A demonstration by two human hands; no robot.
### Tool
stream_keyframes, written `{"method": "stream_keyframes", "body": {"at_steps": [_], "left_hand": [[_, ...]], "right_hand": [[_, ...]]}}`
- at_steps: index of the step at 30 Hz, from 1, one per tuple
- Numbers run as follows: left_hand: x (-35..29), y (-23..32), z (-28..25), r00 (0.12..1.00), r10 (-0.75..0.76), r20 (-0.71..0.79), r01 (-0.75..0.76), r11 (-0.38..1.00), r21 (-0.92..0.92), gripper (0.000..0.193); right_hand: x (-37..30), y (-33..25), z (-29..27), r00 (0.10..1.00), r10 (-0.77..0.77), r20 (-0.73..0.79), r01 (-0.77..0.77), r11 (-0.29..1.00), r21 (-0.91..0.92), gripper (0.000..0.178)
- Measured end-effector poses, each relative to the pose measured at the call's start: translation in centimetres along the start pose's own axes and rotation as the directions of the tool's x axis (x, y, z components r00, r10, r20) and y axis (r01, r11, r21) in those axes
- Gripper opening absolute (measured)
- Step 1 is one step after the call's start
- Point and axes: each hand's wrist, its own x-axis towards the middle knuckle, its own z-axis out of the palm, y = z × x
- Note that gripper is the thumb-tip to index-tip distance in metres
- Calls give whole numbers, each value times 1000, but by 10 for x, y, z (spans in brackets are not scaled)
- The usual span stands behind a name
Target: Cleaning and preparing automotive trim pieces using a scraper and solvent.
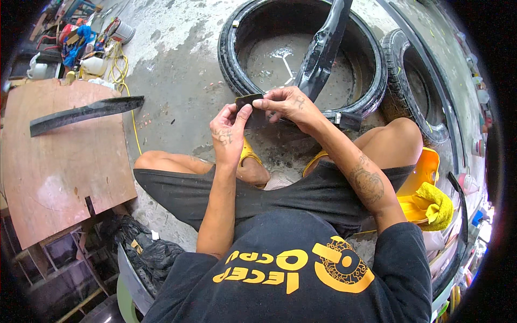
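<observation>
Between my two hands is a small, dark, flat rectangular piece (248, 100). The thumb and fingers of my left hand (228, 133) are closed on its left and lower side. At its right end, the thumb and forefinger of my right hand (293, 106) pinch it, the other fingers curled below. What the piece is made of I cannot tell. Just beyond my hands a large black tyre (232, 67) lies on its side. A long, glossy black curved strip (322, 54) leans across it. A small black block (350, 121) sits by the tyre's near right edge.
To the left is a wooden board (67, 177) with a black curved strip (86, 114) on it. A yellow cord (132, 121) runs alongside. Another tyre (397, 64) stands at the right, near a yellow seat (426, 164) with a yellow cloth (439, 207). A black plastic bag (156, 252) lies lower left.
</observation>
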Motion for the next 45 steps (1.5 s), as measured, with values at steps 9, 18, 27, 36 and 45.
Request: {"method": "stream_keyframes", "body": {"at_steps": [9, 18, 27, 36, 45], "left_hand": [[-5, -4, 6, 993, 106, -51, -93, 973, 210, 33], [-8, -5, 24, 866, 478, 150, -446, 599, 665, 42], [-3, -4, 8, 999, 36, 11, -37, 995, 89, 31], [-4, 0, 9, 996, -33, 79, 33, 999, 4, 40], [-4, -6, 12, 998, -59, -2, 59, 997, -55, 30]], "right_hand": [[5, 8, 4, 989, -97, -111, 83, 989, -121, 32], [9, 16, -1, 976, -89, -199, 73, 994, -87, 35], [3, -7, -11, 999, -33, 15, 34, 999, -37, 42], [4, -2, -9, 999, -41, 1, 41, 995, 96, 37], [8, 9, -6, 995, -82, -62, 88, 990, 108, 34]]}}
